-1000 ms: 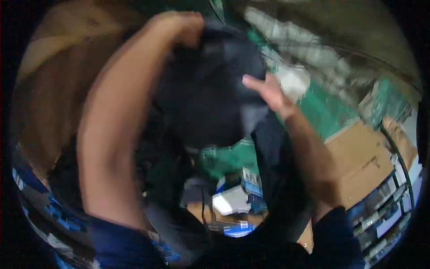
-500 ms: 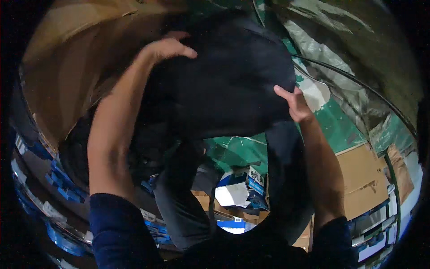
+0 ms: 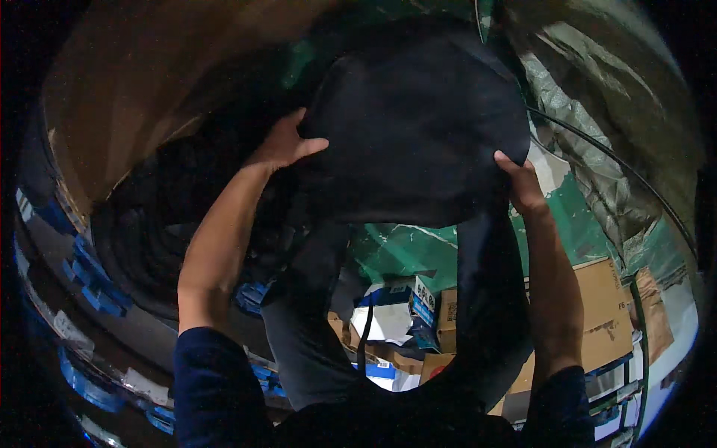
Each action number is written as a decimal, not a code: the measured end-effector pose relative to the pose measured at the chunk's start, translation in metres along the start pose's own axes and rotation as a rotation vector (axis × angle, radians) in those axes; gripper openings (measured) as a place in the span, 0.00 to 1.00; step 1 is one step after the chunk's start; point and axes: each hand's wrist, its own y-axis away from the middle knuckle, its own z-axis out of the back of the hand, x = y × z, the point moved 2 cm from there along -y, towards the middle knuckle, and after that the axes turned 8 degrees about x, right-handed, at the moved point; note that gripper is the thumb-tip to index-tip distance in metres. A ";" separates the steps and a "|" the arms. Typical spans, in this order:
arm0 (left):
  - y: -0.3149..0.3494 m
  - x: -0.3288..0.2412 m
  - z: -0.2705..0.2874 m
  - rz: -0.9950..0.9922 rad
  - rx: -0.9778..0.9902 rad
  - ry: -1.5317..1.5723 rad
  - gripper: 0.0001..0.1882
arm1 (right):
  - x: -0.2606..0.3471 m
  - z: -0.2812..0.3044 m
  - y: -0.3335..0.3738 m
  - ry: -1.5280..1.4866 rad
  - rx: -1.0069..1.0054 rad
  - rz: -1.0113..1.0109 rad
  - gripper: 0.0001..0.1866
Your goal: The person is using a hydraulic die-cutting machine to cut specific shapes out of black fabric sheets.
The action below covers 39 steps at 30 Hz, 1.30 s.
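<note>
Black cloth (image 3: 418, 127): spread between my hands, neither nearer
Left hand (image 3: 287, 145): at its edge, closure unclear
Right hand (image 3: 526, 183): pinching opposite edge

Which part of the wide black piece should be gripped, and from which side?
Grip the wide black piece probably by its opposite side edges, left hand from the left, right hand from the right: it spreads broadly between them, rounded at top, with no handle visible.
</note>
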 end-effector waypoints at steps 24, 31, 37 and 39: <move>0.040 0.018 0.014 0.077 0.231 -0.102 0.38 | 0.002 -0.034 0.007 0.001 0.014 0.091 0.25; 0.013 -0.024 0.059 0.089 0.134 -0.111 0.41 | -0.007 -0.020 0.026 -0.203 -0.156 0.055 0.24; -0.017 -0.001 0.053 0.100 0.168 -0.115 0.38 | -0.006 -0.019 0.014 -0.158 -0.070 0.014 0.26; -0.011 0.013 0.057 0.070 0.148 -0.166 0.37 | -0.009 -0.015 0.013 -0.178 -0.053 0.022 0.26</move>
